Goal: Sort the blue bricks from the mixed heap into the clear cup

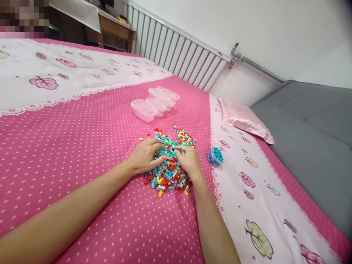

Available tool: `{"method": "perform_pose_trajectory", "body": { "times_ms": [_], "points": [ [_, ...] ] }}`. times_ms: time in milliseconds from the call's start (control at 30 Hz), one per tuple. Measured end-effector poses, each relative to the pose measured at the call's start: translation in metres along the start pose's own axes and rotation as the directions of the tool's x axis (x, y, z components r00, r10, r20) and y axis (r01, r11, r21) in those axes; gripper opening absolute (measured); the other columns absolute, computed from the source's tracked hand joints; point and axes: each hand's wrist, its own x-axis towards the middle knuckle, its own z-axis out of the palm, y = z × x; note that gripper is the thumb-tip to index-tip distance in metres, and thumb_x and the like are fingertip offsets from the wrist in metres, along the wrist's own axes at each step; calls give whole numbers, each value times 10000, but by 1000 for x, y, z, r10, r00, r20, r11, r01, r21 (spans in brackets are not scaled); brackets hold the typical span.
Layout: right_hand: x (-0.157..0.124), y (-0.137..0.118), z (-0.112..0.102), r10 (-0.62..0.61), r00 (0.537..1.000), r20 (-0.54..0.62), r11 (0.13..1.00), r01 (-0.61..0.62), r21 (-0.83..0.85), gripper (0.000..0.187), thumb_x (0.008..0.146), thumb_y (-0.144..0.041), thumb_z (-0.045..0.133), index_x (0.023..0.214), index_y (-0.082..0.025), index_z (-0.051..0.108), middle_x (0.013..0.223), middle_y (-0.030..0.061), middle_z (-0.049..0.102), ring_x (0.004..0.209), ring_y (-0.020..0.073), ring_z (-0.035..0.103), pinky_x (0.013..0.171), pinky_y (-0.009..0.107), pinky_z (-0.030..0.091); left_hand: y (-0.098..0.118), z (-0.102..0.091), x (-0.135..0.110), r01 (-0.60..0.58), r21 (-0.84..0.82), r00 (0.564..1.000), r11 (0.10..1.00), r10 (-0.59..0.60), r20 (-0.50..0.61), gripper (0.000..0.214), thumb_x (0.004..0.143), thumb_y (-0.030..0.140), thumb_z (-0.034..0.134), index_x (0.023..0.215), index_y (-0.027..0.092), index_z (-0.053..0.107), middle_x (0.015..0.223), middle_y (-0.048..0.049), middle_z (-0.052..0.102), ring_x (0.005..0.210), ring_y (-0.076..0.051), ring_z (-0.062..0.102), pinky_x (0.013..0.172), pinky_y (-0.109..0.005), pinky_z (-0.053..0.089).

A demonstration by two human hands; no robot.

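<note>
A pile of small toy building bricks [172,175] in red, yellow, green and several blues lies loose on the pink dotted bedsheet [90,146]. From the left, my left hand [145,155] rests on the pile's edge, fingers stretched and apart, holding nothing that I can see. My right hand [187,159] is over the pile's right side, thumb and forefinger close together at a small dark blue brick [173,149]. Right of the pile, a clear plastic tub [213,160] holds blue bricks [218,154].
Several clear plastic containers [144,109] stand together beyond the pile. A pink pillow [244,119] leans near the grey padded headboard [305,128]. Metal railings [176,46] run along the bed's far side, with a wooden desk [115,29] at the back left.
</note>
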Motion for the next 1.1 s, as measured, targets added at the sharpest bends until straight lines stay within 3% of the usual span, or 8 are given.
{"method": "perform_pose_trajectory", "body": {
  "times_ms": [267,467,700,933,1100],
  "points": [
    [-2,-2,-4,10,994,110,986,8,-164,385,806,-309,463,1126,-258,671,618,7,632,553,148,508,595,256,376,0,1,1,32,12,999,999,-32,-7,437,907,470,367,1090,155,608,1136,-96,606,1080,-226,530,973,-381,391],
    [-3,-4,-5,7,991,134,984,17,-178,356,813,-335,479,1113,-316,669,688,7,654,583,155,528,603,264,372,-3,3,0,80,-16,996,997,-80,-33,452,936,428,293,1048,141,623,1107,-100,611,1063,-222,535,966,-378,395],
    [0,1,1,-11,995,100,997,18,-69,243,743,-296,565,927,-248,716,490,-41,528,502,135,490,524,245,317,-3,2,1,124,-62,990,990,-128,-67,459,942,420,263,1006,154,632,1081,-88,617,1038,-211,543,954,-364,399],
    [3,7,6,-18,997,71,998,13,60,181,714,-259,582,830,-210,711,466,-63,468,465,107,424,507,234,302,-5,2,2,184,-154,973,971,-202,-114,481,936,431,236,922,164,636,1022,-80,634,989,-203,561,932,-349,408],
    [6,13,9,40,998,52,965,-52,258,169,712,-280,596,803,-177,695,442,-87,369,430,82,347,471,224,272,-6,1,3,255,-201,947,946,-286,-147,519,921,465,217,859,172,641,982,-79,640,992,-216,566,939,-359,404]
  ]
}}
